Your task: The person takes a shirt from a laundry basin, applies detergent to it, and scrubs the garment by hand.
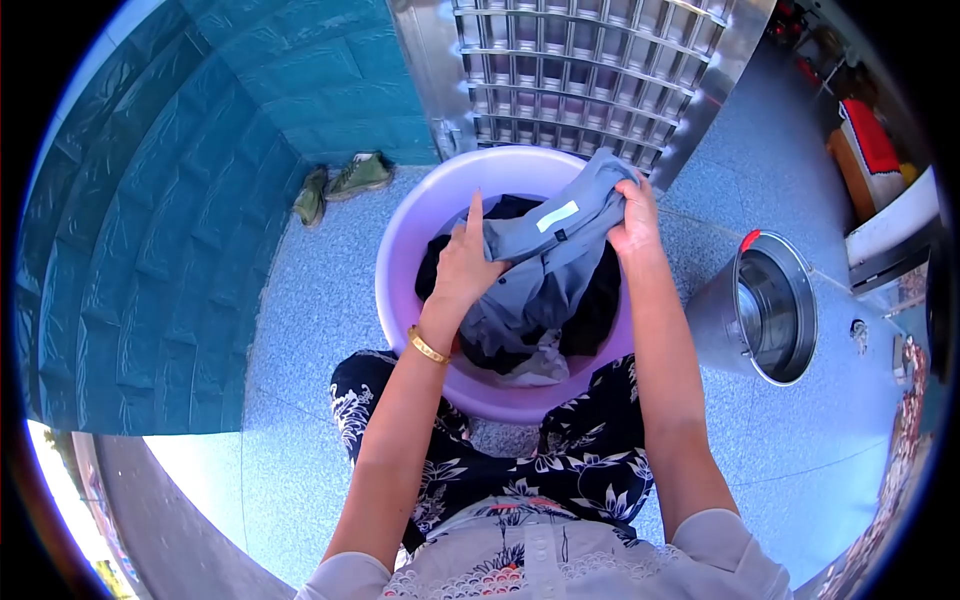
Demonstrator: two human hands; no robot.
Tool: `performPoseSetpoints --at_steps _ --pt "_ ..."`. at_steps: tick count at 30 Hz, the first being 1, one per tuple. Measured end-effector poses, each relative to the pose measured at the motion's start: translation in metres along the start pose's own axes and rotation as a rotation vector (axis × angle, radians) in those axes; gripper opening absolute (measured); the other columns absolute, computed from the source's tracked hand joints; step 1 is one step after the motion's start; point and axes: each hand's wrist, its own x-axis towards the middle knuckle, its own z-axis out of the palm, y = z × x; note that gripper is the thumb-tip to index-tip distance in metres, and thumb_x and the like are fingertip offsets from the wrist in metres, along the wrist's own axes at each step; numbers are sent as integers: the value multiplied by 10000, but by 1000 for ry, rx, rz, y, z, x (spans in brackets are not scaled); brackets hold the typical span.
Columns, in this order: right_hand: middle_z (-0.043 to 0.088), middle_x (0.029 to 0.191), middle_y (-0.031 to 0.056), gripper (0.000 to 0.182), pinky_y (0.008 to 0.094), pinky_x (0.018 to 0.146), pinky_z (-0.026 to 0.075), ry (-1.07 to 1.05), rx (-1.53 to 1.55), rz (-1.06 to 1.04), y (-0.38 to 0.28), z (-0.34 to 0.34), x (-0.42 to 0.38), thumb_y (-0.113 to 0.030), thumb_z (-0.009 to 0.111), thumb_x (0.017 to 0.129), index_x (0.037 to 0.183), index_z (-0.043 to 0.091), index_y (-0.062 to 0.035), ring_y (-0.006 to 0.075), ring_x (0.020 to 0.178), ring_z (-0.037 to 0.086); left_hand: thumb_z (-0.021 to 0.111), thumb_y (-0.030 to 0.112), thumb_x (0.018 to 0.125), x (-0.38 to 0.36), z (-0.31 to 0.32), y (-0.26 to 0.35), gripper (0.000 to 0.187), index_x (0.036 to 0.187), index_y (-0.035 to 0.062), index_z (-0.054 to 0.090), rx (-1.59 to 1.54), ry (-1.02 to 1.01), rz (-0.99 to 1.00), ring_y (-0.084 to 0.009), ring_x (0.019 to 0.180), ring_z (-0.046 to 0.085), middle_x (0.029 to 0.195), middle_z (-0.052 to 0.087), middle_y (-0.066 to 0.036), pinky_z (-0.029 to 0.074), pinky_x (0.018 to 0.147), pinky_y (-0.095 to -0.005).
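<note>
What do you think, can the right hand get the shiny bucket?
Probably yes: the metal bucket stands off to the right, with nothing seen blocking the right hand. But that hand is gripping the grey garment, so it would likely have to let go first.

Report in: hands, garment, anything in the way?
Left hand, right hand: both holding grey garment. Garment spread between them over purple basin. Dark clothes below; nothing visibly blocking hands.
</note>
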Motion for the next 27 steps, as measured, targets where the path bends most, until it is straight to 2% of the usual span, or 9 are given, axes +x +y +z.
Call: performPoseSetpoints --at_steps 2,7,8,12,14,16,18,23,27 --pt "563 833 70 217 336 741 443 28 -215 -286 -4 27 -25 -24 423 713 870 569 -53 202 785 538 665 171 642 -1 -8 5 576 1168 115 438 112 171 -6 -368 886 526 888 522 -198 425 752 -405" --pt "542 851 75 185 281 707 396 -78 -913 -527 3 13 -19 -31 398 724 760 580 -42 197 770 509 582 143 698 8 -8 -15 379 1065 78 514 -25 11 162 -317 818 543 919 519 -176 447 736 -356" --pt "546 838 98 192 287 699 388 -123 -1176 -641 4 15 -23 -55 390 731 726 580 -26 205 754 503 558 145 706 12 -5 -20 343 1025 25 519 -530 12 51 -300 840 540 915 537 -171 434 776 -353" --pt "561 847 180 541 326 752 387 -670 -1408 -150 20 35 -55 -512 569 673 832 598 5 288 850 530 502 131 713 12 -24 -15 301 935 -73 510 -1828 -62 -267 -260 899 536 926 561 -154 412 840 -368" --pt "571 861 189 537 336 755 392 -906 -1516 -54 25 35 -60 -468 626 634 870 596 14 293 869 536 503 163 725 13 -22 -17 299 931 -54 512 -1923 -2 -280 -270 909 532 921 563 -162 403 857 -390" --pt "585 896 182 438 328 777 394 -762 -1560 44 16 32 -49 -285 697 598 882 596 33 276 875 548 525 185 746 16 -14 -26 305 962 -30 512 -2094 25 -343 -275 916 534 926 566 -146 413 845 -404" --pt "593 846 127 396 316 753 397 -479 -1128 53 23 15 -32 -218 692 606 893 591 35 217 819 550 524 178 769 15 -15 -26 253 949 1 517 -2035 -2 -386 -258 905 538 923 563 -118 424 828 -394" --pt "563 789 50 146 240 703 398 -311 -277 133 55 5 -17 14 506 646 782 552 -9 131 750 526 498 147 825 16 5 -23 201 999 46 495 -1860 24 -482 -222 900 540 973 546 -77 446 796 -370" --pt "571 732 45 68 284 646 421 -453 -585 -73 61 47 -67 -11 495 649 688 546 -36 149 729 538 474 211 854 21 42 -45 177 938 59 510 -1836 88 -442 -195 817 549 880 552 -61 464 726 -336"
